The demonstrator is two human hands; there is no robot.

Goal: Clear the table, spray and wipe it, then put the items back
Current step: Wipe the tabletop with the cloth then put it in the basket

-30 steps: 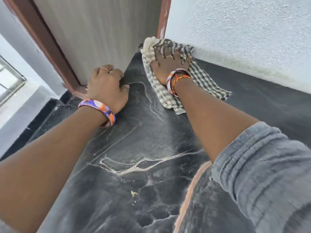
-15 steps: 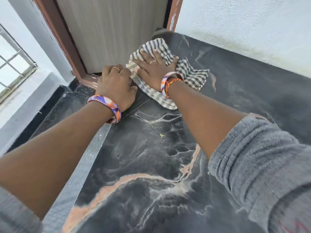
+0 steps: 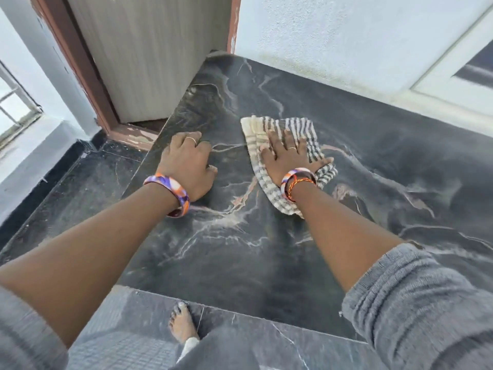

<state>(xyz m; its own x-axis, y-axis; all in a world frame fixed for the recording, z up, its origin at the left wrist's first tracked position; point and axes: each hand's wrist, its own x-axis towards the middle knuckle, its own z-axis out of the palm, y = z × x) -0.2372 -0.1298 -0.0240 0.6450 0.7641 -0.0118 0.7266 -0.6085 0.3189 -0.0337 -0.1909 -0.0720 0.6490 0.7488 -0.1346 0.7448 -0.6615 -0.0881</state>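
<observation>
A black marble table (image 3: 266,249) with pale veins fills the middle of the view. A checked grey-and-cream cloth (image 3: 277,129) lies on it, a little back from the centre. My right hand (image 3: 286,158) presses flat on the cloth with fingers spread, a bangle at the wrist. My left hand (image 3: 186,164) rests on the table's left edge with fingers curled, holding nothing, and wears a purple-and-orange bangle.
A grey door (image 3: 149,57) in a brown frame (image 3: 80,65) stands behind the table's left corner. A white wall (image 3: 333,36) runs along the back edge. Dark floor tiles (image 3: 80,188) lie to the left, and my bare foot (image 3: 182,323) stands at the front edge.
My right hand has dragged the cloth from the far back corner toward me and to the right. My left hand stays on the left edge. The view has pulled back.
</observation>
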